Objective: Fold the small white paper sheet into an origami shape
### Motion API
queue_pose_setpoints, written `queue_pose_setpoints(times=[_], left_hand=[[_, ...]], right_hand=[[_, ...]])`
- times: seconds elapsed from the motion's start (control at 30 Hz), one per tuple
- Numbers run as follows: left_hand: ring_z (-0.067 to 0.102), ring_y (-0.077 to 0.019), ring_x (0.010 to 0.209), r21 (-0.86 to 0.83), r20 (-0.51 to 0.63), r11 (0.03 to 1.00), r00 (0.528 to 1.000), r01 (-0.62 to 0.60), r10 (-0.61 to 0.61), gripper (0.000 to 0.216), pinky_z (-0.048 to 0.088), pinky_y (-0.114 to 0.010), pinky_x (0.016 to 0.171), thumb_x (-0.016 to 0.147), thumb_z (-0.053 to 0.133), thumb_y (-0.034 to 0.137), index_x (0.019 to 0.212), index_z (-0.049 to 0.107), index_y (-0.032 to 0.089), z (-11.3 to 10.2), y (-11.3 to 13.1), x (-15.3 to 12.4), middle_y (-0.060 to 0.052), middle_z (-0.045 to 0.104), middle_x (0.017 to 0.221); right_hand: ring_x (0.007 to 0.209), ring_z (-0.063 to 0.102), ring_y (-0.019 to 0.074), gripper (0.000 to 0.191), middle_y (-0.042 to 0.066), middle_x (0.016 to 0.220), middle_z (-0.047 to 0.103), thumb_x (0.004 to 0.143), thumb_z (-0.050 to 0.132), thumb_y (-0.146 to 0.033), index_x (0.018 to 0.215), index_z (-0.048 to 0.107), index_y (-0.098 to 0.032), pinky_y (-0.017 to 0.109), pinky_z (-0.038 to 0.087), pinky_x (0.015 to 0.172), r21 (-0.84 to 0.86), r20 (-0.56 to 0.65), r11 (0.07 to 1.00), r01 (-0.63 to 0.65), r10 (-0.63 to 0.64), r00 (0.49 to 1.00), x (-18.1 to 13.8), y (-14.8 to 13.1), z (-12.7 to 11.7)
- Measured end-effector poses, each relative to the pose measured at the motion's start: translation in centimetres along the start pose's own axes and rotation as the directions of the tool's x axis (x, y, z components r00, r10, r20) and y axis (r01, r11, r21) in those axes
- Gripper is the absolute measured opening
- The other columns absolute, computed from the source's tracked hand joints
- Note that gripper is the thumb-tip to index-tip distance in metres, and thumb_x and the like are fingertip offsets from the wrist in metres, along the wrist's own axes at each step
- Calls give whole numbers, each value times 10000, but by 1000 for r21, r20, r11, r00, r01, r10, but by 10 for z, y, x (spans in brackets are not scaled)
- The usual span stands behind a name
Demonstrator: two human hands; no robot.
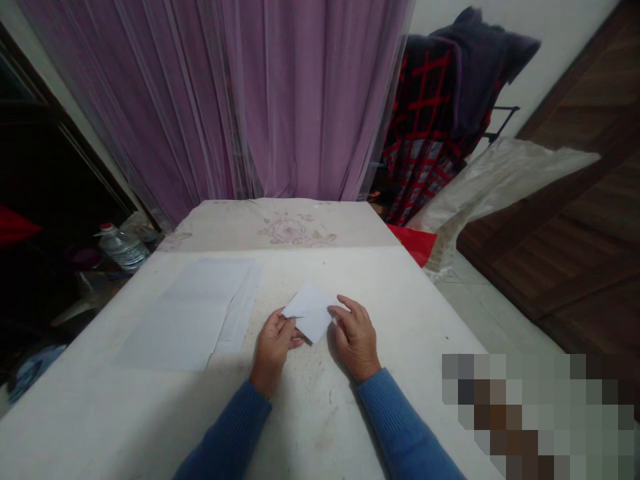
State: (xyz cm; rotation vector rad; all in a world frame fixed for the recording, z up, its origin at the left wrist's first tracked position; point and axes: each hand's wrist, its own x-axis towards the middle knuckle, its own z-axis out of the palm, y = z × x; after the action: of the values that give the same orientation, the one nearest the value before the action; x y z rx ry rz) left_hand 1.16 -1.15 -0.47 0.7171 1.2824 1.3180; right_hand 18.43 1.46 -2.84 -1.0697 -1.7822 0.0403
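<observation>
A small folded white paper (311, 312) is held in front of the body, above the middle of the table (415, 327), with 1 corner turned toward the far side; whether its underside is touching the table cannot be told. Its left corner is gripped between the thumb and fingers of the left hand (277, 337), some of which are tucked beneath the lower left edge. Its right corner is pinched lightly by the thumb and index finger of the right hand (356, 337), while another finger is raised and bent above. Both wrists are covered by blue sleeves (233, 427). To the left of the hands, larger white sheets (180, 320) are laid flat and overlapping, well apart from the folded paper. The far end of the table is marked by a printed flower (287, 229), and behind it a purple curtain (310, 100) is hung. At the right, a red and black checked cloth (420, 107) is partly covered by a dark garment (475, 73). On the left, a clear bottle (123, 248) with a red cap is seen beside the table.
</observation>
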Motion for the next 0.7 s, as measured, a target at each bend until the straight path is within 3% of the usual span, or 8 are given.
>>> queue_pose_setpoints(times=[0.17, 0.27, 0.37, 0.57, 0.7], left_hand=[[653, -125, 667, 26, 40, 999, 999, -22, 21, 540, 507, -209, 561, 688, 709, 482, 1098, 548, 168, -2, -2, 1, -68, 704, 943], [657, -131, 676, 27, 47, 999, 999, -25, 23, 618, 496, -203, 546, 678, 720, 483, 1178, 524, 177, -3, -2, 1, -86, 706, 1004], [660, -139, 699, 17, 65, 1000, 998, -11, 10, 710, 494, -200, 539, 667, 735, 465, 1266, 475, 187, -4, -1, 0, -107, 699, 1077], [658, -225, 964, 37, 91, 999, 995, -33, 29, 686, 537, -219, 587, 699, 727, 409, 1301, 474, 198, -5, 1, -3, -137, 626, 1249], [645, -245, 1018, 36, 92, 998, 995, -47, 44, 724, 563, -256, 639, 735, 704, 448, 1361, 435, 202, -7, 3, -5, -148, 592, 1290]], right_hand=[[1129, 581, 220, 369, 125, 1221, 624, 841, 442, -98, 1147, 632, -181, 400, 503, 936, 139, 54, 987, -84, 77, 996, -2, 1, 2], [897, 653, 179, 296, 94, 1046, 688, 875, 488, -189, 1128, 642, -176, 309, 554, 770, 229, 86, 946, -229, 214, 973, -2, 0, 1], [643, 604, 127, 284, 52, 891, 691, 847, 568, -256, 1104, 655, -171, 251, 528, 593, 260, 100, 901, -347, 333, 938, -2, 0, 2], [601, 570, 114, 285, 36, 836, 689, 822, 586, -261, 1080, 670, -178, 250, 512, 582, 281, 74, 880, -382, 377, 923, -3, 1, 4], [626, 588, 122, 277, 51, 890, 702, 833, 575, -266, 1078, 667, -176, 262, 523, 605, 285, 88, 872, -398, 390, 917, -4, 2, 4]])
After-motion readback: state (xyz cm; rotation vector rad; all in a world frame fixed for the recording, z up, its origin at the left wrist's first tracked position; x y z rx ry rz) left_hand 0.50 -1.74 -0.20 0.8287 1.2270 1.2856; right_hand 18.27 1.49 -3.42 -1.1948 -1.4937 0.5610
